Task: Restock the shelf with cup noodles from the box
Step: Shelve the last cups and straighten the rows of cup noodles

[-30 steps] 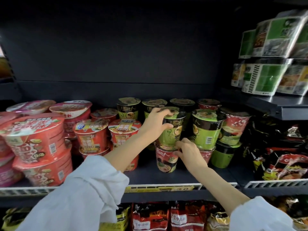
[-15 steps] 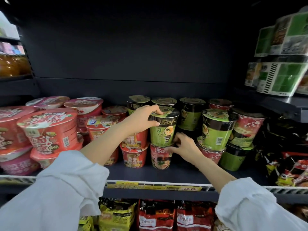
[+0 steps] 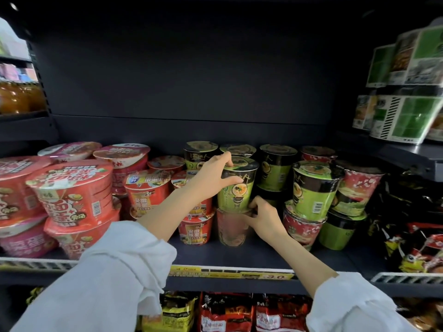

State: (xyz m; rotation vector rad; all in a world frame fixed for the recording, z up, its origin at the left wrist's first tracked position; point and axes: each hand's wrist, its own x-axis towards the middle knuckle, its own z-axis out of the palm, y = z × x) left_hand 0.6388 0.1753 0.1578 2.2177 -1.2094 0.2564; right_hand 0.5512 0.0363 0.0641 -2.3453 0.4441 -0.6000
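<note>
The left hand [image 3: 211,178] curls round the green cup [image 3: 236,185], seating it atop the red cup [image 3: 231,227] on the shelf [image 3: 251,255]; the right hand [image 3: 262,218] pinches the join. Next, likely: release gently, checking balance.

Dim dark shop shelving [image 3: 215,68]
</note>
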